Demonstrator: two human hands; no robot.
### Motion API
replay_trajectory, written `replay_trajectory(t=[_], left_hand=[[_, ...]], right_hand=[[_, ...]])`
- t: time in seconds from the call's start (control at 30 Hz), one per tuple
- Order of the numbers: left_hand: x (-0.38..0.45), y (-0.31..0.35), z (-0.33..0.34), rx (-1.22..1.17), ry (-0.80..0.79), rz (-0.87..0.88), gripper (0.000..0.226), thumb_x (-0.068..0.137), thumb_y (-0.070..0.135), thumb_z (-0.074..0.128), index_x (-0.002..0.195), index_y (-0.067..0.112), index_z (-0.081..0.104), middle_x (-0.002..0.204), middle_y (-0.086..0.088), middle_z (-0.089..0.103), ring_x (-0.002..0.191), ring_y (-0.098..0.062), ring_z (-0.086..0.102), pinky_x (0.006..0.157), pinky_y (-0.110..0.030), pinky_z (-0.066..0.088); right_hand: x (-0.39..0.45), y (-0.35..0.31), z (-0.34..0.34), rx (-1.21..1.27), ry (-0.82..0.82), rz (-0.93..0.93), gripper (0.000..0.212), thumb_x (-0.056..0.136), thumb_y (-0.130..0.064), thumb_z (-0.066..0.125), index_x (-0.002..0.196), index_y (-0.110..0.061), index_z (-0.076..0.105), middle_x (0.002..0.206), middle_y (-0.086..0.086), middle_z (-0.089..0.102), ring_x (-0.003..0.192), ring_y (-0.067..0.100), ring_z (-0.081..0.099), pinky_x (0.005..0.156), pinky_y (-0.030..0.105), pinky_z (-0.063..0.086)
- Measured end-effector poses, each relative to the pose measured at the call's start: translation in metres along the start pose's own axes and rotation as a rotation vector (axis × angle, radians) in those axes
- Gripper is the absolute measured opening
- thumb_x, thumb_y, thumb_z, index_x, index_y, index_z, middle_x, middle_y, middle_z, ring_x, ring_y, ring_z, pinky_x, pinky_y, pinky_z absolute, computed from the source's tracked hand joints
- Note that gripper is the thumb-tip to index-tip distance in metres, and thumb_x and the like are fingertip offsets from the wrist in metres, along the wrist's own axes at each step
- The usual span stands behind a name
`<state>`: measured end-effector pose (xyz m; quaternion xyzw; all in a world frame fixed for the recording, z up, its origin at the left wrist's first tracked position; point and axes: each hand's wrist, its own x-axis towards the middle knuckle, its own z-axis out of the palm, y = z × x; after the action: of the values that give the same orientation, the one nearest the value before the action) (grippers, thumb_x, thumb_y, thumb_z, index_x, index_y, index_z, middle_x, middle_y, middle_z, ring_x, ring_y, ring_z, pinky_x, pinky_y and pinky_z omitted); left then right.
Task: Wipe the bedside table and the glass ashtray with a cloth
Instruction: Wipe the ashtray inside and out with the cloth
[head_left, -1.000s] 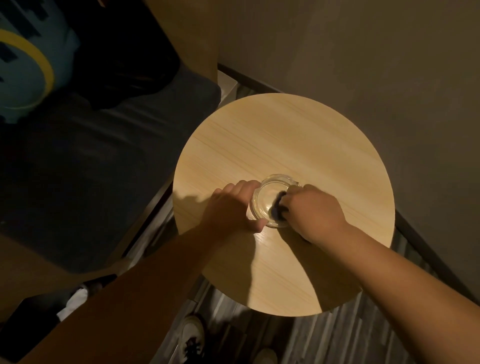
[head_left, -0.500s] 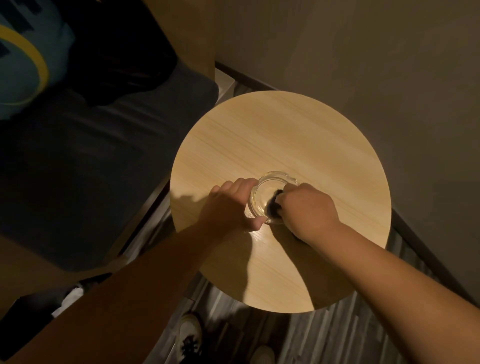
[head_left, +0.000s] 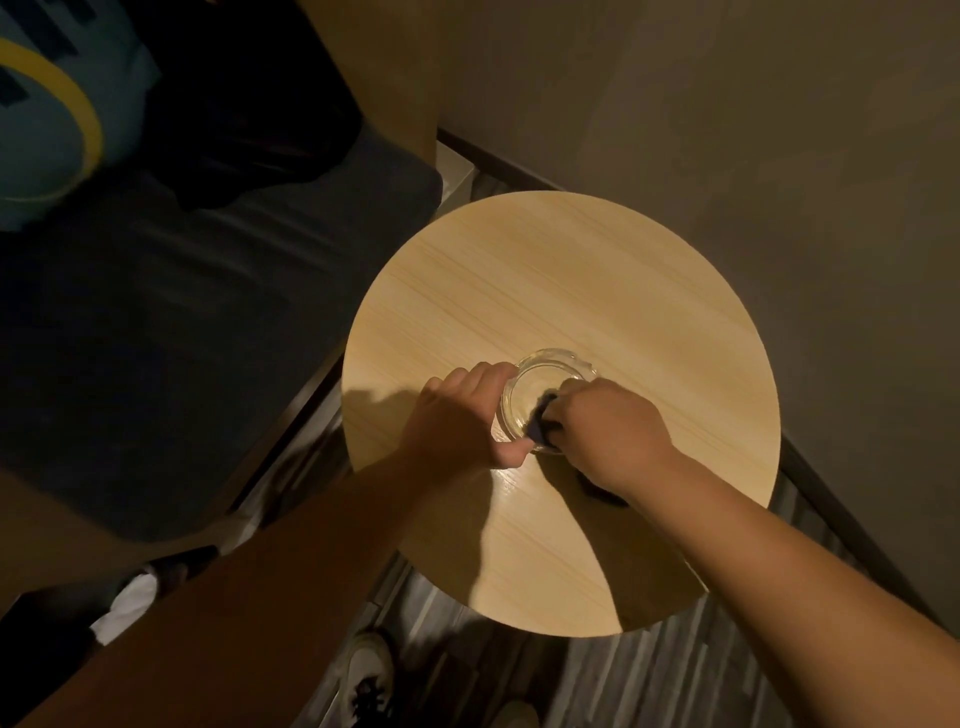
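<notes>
Nearest you, your shoes (head_left: 370, 670) stand on the striped floor (head_left: 675, 686) below the near edge of the round wooden worktop (head_left: 597, 291), and no writing can be read on them. On the near half of the worktop your left hand (head_left: 457, 421) wraps the left side of the glass ashtray (head_left: 545, 384), its grip pressed around the rim to steady it. Your right hand (head_left: 613, 431) has its grip pinched on a dark cloth (head_left: 540, 415), pushing it down into the bowl at the near right side. A further bit of dark fabric shows under your right wrist, touching the wood. So you are in the ashtray-wiping part, and it looks under way, not finished. Whether the worktop has already been wiped cannot be told; a shiny patch shows just near the ashtray, but the far half looks bare and dry. To the far left lies the dark bed (head_left: 182, 312) with a teal pillow (head_left: 47, 119) bearing a yellow arc and dark shapes, not legible as text. No brand or label is readable anywhere.
</notes>
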<state>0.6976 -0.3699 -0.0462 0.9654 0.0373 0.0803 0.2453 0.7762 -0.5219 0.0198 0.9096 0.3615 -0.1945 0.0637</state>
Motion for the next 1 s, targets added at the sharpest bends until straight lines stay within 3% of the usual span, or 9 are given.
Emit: replay_trajectory(t=[0.13, 0.23, 0.33, 0.43, 0.5, 0.63, 0.77, 0.93, 1.0], left_hand=[[0.0, 0.001, 0.0, -0.024, 0.023, 0.006, 0.057, 0.059, 0.044, 0.065, 0.104, 0.011, 0.062, 0.081, 0.001, 0.062, 0.064, -0.021, 0.055, 0.053, -0.033, 0.048], [0.002, 0.002, -0.003, -0.037, 0.017, -0.02, 0.058, 0.058, 0.045, 0.064, 0.104, 0.01, 0.062, 0.081, 0.0, 0.061, 0.064, -0.022, 0.056, 0.053, -0.031, 0.048], [0.002, 0.0, 0.0, -0.03, 0.033, -0.005, 0.063, 0.059, 0.048, 0.066, 0.108, 0.009, 0.063, 0.085, 0.0, 0.064, 0.067, -0.022, 0.058, 0.053, -0.031, 0.048], [0.0, -0.003, 0.003, -0.013, 0.051, 0.002, 0.062, 0.06, 0.048, 0.067, 0.108, 0.01, 0.064, 0.084, 0.0, 0.065, 0.066, -0.022, 0.057, 0.053, -0.031, 0.047], [0.0, -0.002, 0.003, -0.014, 0.047, 0.007, 0.059, 0.058, 0.046, 0.068, 0.105, 0.011, 0.063, 0.082, 0.001, 0.063, 0.064, -0.021, 0.056, 0.052, -0.033, 0.048], [0.004, 0.003, 0.0, -0.032, 0.072, -0.028, 0.047, 0.057, 0.041, 0.061, 0.093, 0.011, 0.062, 0.072, 0.0, 0.058, 0.057, -0.022, 0.053, 0.048, -0.03, 0.047], [0.003, 0.005, 0.0, -0.013, 0.049, -0.029, 0.05, 0.058, 0.043, 0.062, 0.097, 0.012, 0.062, 0.075, 0.001, 0.06, 0.06, -0.02, 0.054, 0.051, -0.026, 0.044], [0.005, 0.006, 0.001, 0.026, 0.046, -0.015, 0.04, 0.06, 0.043, 0.06, 0.089, 0.014, 0.06, 0.069, 0.003, 0.055, 0.055, -0.02, 0.05, 0.051, -0.023, 0.034], [0.006, 0.007, 0.0, 0.032, 0.027, -0.01, 0.039, 0.062, 0.043, 0.06, 0.088, 0.013, 0.06, 0.069, 0.001, 0.056, 0.055, -0.023, 0.052, 0.051, -0.023, 0.033]], right_hand=[[0.018, -0.01, -0.006, 0.036, 0.109, -0.076, 0.015, 0.084, -0.025, 0.056, 0.094, -0.031, 0.065, 0.091, -0.005, 0.054, 0.087, 0.021, 0.052, 0.053, 0.028, 0.038], [0.023, -0.005, -0.012, -0.015, 0.171, 0.066, 0.018, 0.087, -0.024, 0.056, 0.103, -0.025, 0.065, 0.102, -0.003, 0.055, 0.093, 0.023, 0.049, 0.056, 0.03, 0.035], [0.008, 0.001, -0.011, -0.099, 0.075, 0.081, 0.021, 0.09, -0.028, 0.053, 0.105, -0.019, 0.064, 0.104, 0.001, 0.054, 0.093, 0.025, 0.05, 0.056, 0.031, 0.035], [0.002, -0.006, -0.009, -0.052, -0.018, -0.018, 0.021, 0.088, -0.034, 0.053, 0.099, -0.018, 0.062, 0.085, 0.001, 0.054, 0.077, 0.023, 0.053, 0.052, 0.028, 0.032], [0.01, -0.011, -0.011, 0.019, 0.008, -0.081, 0.013, 0.087, -0.028, 0.053, 0.092, -0.022, 0.064, 0.08, -0.003, 0.053, 0.075, 0.021, 0.054, 0.05, 0.026, 0.03], [0.023, -0.007, -0.02, -0.029, 0.108, -0.013, 0.017, 0.087, -0.024, 0.057, 0.102, -0.026, 0.064, 0.102, -0.004, 0.055, 0.094, 0.023, 0.05, 0.056, 0.03, 0.036], [0.0, -0.006, -0.028, -0.148, 0.001, 0.089, 0.024, 0.092, -0.026, 0.047, 0.107, -0.012, 0.06, 0.11, 0.006, 0.052, 0.094, 0.027, 0.051, 0.057, 0.033, 0.035], [-0.005, -0.02, -0.014, 0.022, -0.079, 0.205, 0.013, 0.087, -0.02, 0.055, 0.075, -0.019, 0.06, 0.068, -0.003, 0.049, 0.058, 0.018, 0.049, 0.048, 0.026, 0.032], [0.0, -0.02, -0.011, 0.199, -0.106, 0.21, 0.016, 0.089, -0.026, 0.053, 0.075, -0.021, 0.056, 0.067, -0.003, 0.052, 0.06, 0.02, 0.05, 0.052, 0.028, 0.034]])
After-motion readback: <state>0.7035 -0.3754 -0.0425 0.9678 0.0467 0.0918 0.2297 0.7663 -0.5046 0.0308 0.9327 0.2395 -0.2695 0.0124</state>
